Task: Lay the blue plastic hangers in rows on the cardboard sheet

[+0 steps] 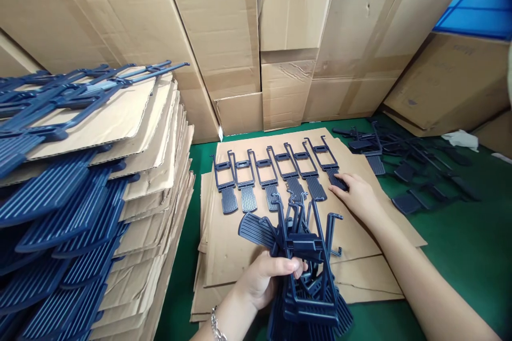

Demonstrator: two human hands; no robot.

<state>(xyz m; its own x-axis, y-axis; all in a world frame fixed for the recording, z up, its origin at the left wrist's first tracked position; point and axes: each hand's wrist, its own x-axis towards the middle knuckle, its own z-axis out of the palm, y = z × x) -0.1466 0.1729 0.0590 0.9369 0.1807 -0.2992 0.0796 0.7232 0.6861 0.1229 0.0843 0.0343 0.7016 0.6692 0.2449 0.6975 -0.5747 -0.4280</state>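
Note:
My left hand (pixel 266 277) is closed around a tangled bunch of dark blue plastic frame parts (pixel 306 245), each with hooked arms and a ribbed paddle. It is held above the near part of a cardboard sheet (pixel 240 256). Several like parts (pixel 266 170) lie side by side in a row on that sheet, paddles pointing toward me. At the row's right end, my right hand (pixel 356 192) has its fingers on the ribbed paddle of the last frame part (pixel 327 162). The bunch hides some of the sheet and the tips of a few paddles.
On the left rises a tall stack of cardboard sheets (pixel 156 192) with blue parts (pixel 68 192) layered between and jutting out. Loose parts (pixel 416 165) lie in a pile on the green table (pixel 452 261) at right, near a white scrap (pixel 461 139). Cardboard boxes (pixel 224 26) wall the back.

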